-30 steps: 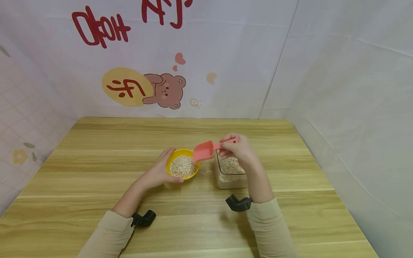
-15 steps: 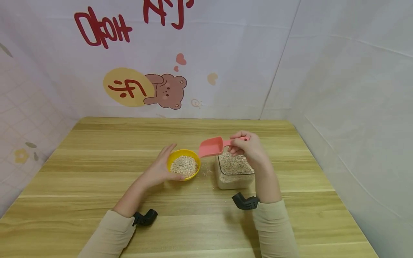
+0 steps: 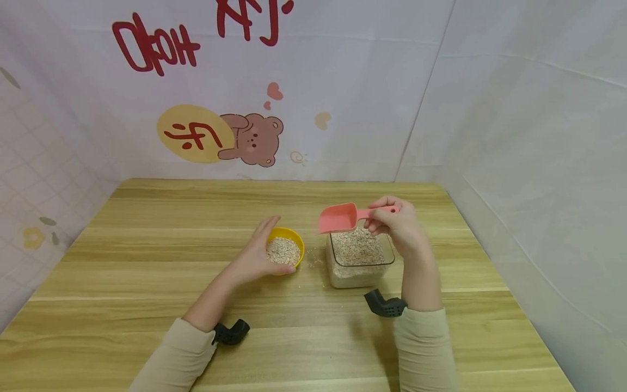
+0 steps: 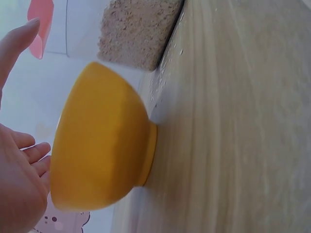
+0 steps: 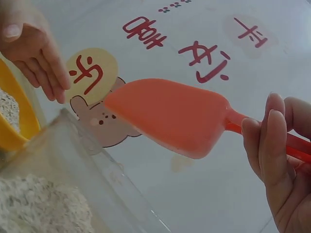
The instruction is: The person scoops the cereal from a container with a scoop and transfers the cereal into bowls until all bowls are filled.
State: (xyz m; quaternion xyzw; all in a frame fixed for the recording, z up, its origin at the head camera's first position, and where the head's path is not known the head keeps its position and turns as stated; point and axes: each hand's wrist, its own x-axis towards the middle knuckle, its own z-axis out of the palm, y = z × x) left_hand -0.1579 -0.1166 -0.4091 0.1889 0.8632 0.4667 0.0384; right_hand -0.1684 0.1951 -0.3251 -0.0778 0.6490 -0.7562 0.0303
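My right hand (image 3: 403, 228) pinches the handle of a pink scoop (image 3: 338, 219) between thumb and fingers. The scoop's blade points left, above the near-left part of a clear square container (image 3: 350, 276) of oat flakes (image 3: 360, 247). In the right wrist view the scoop (image 5: 170, 116) shows its smooth underside. A yellow bowl (image 4: 97, 141), partly filled with oats (image 3: 283, 251), stands upright on the table. Over its left side is my left hand (image 3: 254, 258), fingers extended and thumb spread apart. In the left wrist view the left hand (image 4: 19, 174) lies beside the bowl's rim, its palm facing the bowl.
Spilled flakes (image 3: 313, 260) lie on the wooden table (image 3: 294, 348) between bowl and container. A white curtain (image 3: 362, 109) with a bear print hangs behind the table's far edge, and another white sheet (image 3: 548, 190) borders the right side.
My right hand has moved right with the scoop, from the bowl's rim to over the container. The left hand has shifted slightly right and up, its fingers now straighter and off the bowl's outer side.
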